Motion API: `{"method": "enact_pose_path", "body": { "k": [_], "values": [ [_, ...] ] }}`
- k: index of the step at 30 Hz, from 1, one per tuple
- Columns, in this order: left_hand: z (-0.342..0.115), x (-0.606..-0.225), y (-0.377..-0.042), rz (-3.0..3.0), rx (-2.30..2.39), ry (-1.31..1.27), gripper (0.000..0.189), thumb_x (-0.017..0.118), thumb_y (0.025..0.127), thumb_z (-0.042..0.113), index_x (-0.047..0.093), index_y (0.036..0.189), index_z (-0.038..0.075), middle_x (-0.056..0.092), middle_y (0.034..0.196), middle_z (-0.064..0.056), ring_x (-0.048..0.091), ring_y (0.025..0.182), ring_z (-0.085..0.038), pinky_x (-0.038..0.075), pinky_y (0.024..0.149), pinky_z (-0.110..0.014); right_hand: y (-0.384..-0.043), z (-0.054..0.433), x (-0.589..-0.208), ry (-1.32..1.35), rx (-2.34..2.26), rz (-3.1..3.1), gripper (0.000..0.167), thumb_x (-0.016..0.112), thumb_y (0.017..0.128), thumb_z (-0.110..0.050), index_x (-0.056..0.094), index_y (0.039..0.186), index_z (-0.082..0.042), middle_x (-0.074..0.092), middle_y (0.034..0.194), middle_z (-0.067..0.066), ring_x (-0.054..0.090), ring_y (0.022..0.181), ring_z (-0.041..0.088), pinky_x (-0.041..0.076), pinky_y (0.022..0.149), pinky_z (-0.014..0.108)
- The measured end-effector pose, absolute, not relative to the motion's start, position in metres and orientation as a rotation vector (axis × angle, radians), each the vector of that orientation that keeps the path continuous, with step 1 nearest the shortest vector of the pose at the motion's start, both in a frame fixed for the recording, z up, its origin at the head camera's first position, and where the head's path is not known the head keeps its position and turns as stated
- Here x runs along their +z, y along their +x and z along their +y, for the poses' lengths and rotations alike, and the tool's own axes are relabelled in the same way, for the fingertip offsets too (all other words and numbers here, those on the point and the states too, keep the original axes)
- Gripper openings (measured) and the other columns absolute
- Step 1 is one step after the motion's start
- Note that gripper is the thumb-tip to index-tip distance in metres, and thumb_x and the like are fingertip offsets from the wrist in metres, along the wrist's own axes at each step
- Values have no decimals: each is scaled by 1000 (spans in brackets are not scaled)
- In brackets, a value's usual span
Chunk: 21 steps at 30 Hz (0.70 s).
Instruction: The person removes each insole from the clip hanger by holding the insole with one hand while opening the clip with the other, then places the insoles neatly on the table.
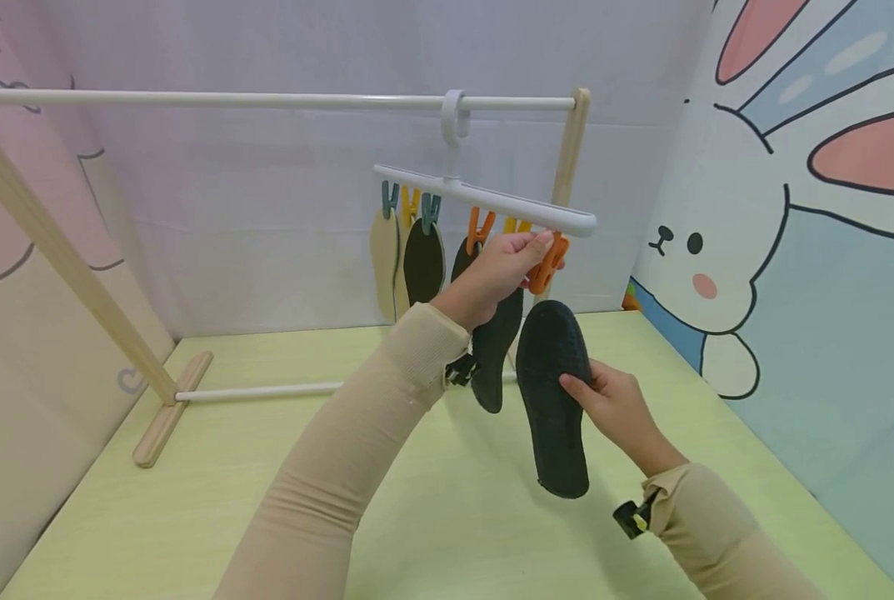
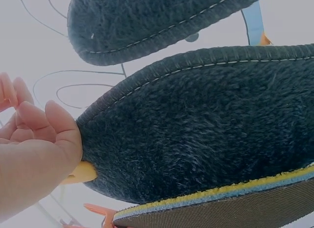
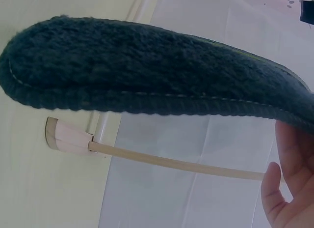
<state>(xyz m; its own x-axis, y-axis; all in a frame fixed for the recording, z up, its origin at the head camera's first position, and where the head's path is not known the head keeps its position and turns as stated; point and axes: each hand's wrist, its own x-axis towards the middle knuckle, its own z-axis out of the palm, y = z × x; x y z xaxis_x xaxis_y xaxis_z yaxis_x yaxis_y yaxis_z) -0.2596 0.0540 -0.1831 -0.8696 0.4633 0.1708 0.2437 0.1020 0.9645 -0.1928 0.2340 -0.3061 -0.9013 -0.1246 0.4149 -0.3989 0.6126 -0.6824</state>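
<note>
Head view: the left hand [image 1: 502,267] pinched an orange clip [image 1: 548,267] under the white hanger [image 1: 491,196], perhaps to steady it; just below, the right hand [image 1: 619,402] gripped a dark insole [image 1: 551,408] midway along its edge, presumably leaving its top free.

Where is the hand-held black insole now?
Right of centre in the head view, the black insole is in the right hand, below the orange clip pinched by the left hand.
</note>
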Motion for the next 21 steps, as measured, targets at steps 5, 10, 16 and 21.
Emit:
{"method": "enact_pose_path", "body": {
  "k": [5,10,16,21],
  "values": [
    [53,-183,-259,2178,1872,705,40,41,104,29,62,118,-2,62,104,-9,53,94,-16,40,86,-31,-193,237,-306,418,1152,-2526,16,63,92,-6,65,95,9,68,76,13,52,63,16,45,58,25],
    [53,-183,-259,2162,1880,707,40,41,104,29,61,118,-2,60,101,-8,52,92,-16,41,85,-30,-193,239,-306,391,1144,-2545,16,63,92,-7,65,94,9,67,75,13,52,64,18,45,58,26],
    [51,-184,-258,2143,1897,727,39,42,104,29,62,113,-4,57,91,-6,50,84,-15,42,79,-27,-194,241,-310,392,1141,-2600,16,63,93,-8,65,92,8,68,77,12,52,64,17,45,58,27],
    [49,-183,-257,2145,1902,732,39,42,104,29,62,108,-4,55,88,-5,49,83,-15,42,79,-27,-197,244,-312,391,1135,-2627,17,63,93,-9,64,91,8,67,76,12,53,65,17,45,60,28]
  ]
}}
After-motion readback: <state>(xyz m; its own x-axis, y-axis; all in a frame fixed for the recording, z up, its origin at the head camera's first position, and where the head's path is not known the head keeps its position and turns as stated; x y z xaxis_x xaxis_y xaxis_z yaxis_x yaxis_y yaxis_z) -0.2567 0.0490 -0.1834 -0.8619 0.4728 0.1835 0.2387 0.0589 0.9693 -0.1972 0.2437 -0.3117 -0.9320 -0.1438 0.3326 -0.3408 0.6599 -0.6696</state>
